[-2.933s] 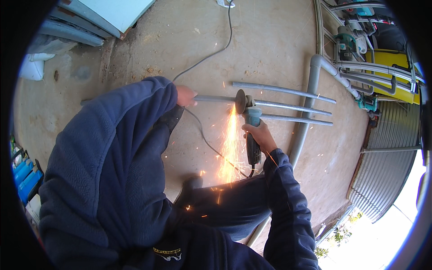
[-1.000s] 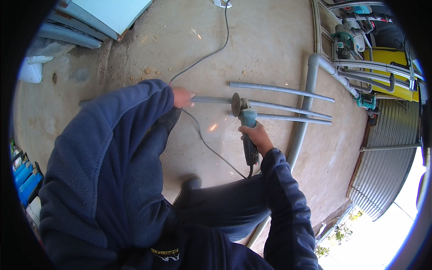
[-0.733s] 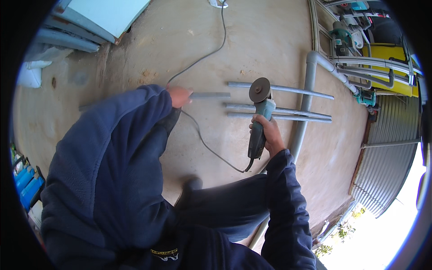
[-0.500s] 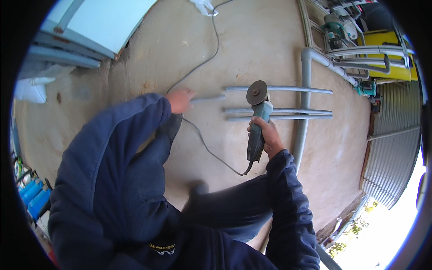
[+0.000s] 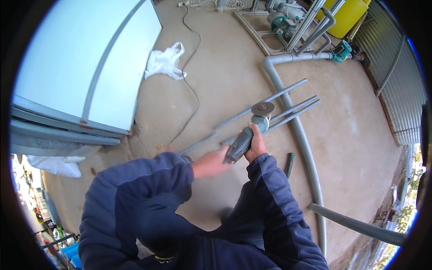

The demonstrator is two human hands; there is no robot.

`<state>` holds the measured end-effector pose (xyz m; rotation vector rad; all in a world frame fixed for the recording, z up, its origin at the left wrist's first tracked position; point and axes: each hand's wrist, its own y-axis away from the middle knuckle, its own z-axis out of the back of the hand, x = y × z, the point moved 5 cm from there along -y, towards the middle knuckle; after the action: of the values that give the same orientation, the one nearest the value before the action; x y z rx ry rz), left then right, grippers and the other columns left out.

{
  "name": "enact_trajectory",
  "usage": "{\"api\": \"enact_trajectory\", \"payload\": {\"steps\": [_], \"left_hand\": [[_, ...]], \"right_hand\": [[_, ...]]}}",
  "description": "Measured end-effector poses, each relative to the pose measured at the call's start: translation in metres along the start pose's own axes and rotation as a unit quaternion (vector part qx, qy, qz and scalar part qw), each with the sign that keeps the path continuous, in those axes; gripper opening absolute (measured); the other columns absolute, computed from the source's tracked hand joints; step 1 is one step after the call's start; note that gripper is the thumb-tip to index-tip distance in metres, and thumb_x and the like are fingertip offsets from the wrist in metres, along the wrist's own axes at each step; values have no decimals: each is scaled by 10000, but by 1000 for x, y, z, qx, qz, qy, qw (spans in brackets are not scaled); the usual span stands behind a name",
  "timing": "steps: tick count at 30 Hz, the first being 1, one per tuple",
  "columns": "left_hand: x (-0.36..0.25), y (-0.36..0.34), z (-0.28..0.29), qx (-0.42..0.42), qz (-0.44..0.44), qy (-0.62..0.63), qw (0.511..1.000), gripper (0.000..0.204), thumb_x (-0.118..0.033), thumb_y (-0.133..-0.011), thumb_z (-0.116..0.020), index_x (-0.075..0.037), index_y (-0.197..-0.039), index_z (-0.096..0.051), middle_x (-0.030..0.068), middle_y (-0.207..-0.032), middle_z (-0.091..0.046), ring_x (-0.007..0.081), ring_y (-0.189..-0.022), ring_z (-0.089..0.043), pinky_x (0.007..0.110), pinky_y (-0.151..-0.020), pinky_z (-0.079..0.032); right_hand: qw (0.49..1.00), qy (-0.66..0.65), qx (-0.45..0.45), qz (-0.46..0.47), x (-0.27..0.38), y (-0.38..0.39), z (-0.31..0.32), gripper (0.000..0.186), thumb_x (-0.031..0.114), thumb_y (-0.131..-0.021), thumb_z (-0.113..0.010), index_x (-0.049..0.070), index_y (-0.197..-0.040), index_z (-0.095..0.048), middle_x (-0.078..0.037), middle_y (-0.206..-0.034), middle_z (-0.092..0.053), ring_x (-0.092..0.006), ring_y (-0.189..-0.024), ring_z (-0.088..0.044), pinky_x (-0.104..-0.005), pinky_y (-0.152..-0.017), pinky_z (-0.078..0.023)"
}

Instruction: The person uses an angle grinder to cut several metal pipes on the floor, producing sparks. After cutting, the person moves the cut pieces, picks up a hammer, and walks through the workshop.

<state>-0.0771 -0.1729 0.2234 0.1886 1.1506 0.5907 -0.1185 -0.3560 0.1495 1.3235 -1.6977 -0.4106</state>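
Right hand [image 5: 257,145] is gripping the grinder [image 5: 243,143] — it's slanting down-left toward the blurry left hand [image 5: 211,163] — can't tell if that's grasping anything.

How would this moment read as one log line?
right hand: holds angle grinder | left hand: blurred, by grinder's rear | three metal bars: across grey pipe | white bag: on floor

Three bars [image 5: 265,102] lie across a bent pipe [image 5: 307,153] on the floor [image 5: 355,112]. A cord [image 5: 197,93] runs left of them, beside a bag [image 5: 164,62]. The grinder [image 5: 242,143] is in the right hand [image 5: 257,145].
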Motion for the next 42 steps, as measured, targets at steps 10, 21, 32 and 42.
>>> {"api": "enact_trajectory", "payload": {"steps": [10, 21, 32, 42], "left_hand": [[-40, -1, 16, 45, 26, -120, 991, 659, -477, -1042, -632, -40, -1495, -437, 262, -1053, -720, 445, -943, -710, 511, -827, -540], [-19, 70, 81, 29, 25, -152, 988, 583, -443, -986, -698, -34, -1396, -633, 218, -1175, -730, 376, -1040, -708, 462, -913, -543], [166, 86, 223, -187, 8, -197, 962, 224, -279, -923, -745, -102, -1058, -775, 137, -920, -773, 366, -893, -741, 486, -823, -569], [72, 136, 408, -61, 140, -290, 945, 334, -429, -1077, -572, -168, -1128, -773, 200, -1071, -770, 408, -1029, -734, 556, -892, -554]], "right_hand": [[996, -86, 6, -35, 5, -9, 6, 342, 298, -934, -754, 60, -1076, -552, -112, -880, -640, -279, -764, -665, -449, -753, -612], [970, -217, 73, -77, 14, -33, -23, 390, 325, -930, -761, 37, -1109, -568, -137, -925, -668, -314, -854, -663, -466, -854, -608], [966, -233, 52, 97, 112, 21, 79, 390, 423, -1001, -686, 37, -1028, -638, -99, -914, -697, -298, -848, -678, -435, -789, -613], [967, -156, -158, 124, 186, 260, 70, 375, 433, -906, -730, 68, -913, -643, -73, -787, -680, -273, -726, -663, -421, -719, -599]]}}
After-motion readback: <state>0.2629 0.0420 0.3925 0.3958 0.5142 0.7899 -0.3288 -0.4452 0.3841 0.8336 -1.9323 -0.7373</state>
